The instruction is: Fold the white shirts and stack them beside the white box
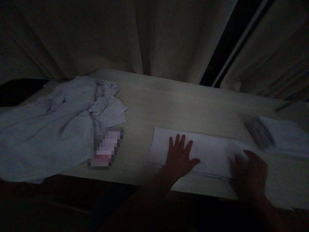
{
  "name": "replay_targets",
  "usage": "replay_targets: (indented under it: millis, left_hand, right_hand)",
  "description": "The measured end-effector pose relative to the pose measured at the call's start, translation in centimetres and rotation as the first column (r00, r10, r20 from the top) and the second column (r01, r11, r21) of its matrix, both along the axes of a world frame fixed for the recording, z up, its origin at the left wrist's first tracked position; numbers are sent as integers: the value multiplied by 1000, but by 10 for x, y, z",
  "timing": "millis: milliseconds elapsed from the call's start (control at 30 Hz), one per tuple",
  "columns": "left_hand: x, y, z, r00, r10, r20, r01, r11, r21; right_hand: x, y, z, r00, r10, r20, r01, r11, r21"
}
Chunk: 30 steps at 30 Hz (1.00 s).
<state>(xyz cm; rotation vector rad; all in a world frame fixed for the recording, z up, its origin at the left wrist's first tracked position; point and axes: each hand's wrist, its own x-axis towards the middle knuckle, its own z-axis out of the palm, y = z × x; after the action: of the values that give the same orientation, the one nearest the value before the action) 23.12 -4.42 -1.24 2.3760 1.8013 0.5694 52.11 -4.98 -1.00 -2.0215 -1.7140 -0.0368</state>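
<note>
Hanging across the whole upper half of the dim view, pale curtains (154, 35) fall in heavy folds, with a dark gap and a thin light strip between them at about 1 o'clock. Below them a light wood-grain desk (183, 103) stretches from 9 o'clock to 3 o'clock, its near edge running along the bottom where everything falls into shadow. The largest thing on the desk is a crumpled heap of pale cloth (53, 125) at 9 o'clock, spilling over the near edge and cut off at the left border. Just right of the heap, at about 7 o'clock, lies a small object blurred out in blocks, so it cannot be told what it is. A white folded towel (212, 151) lies flat near the desk's front edge at about 5 o'clock. The left hand (180, 158) rests on the towel's left part, flat and released, fingers spread, grasping nothing. The right hand (249, 175) sits at the towel's right end, smeared by motion; I cannot tell whether it grips the cloth or only presses on it. At 3 o'clock another pale folded cloth (282, 137) lies apart from the towel, its left edge also blurred and its right side cut off.
</note>
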Motion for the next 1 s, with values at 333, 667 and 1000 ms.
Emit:
replay_targets:
  millis: [333, 667, 1000]
  left_hand:
    - [4, -1, 0, 999, 25, -38, -25, 1000, 4]
    - [3, 12, 10, 998, 0, -56, -2, 999, -38]
    - [-5, 19, 4, 987, 108, -119, -116, 992, -57]
  right_hand:
    - [-97, 45, -16, 836, 528, 145, -523, 849, -74]
    - [-97, 45, -27, 824, 563, 63, -556, 825, -100]
    - [-102, 43, -24, 833, 522, 185, -503, 853, -141]
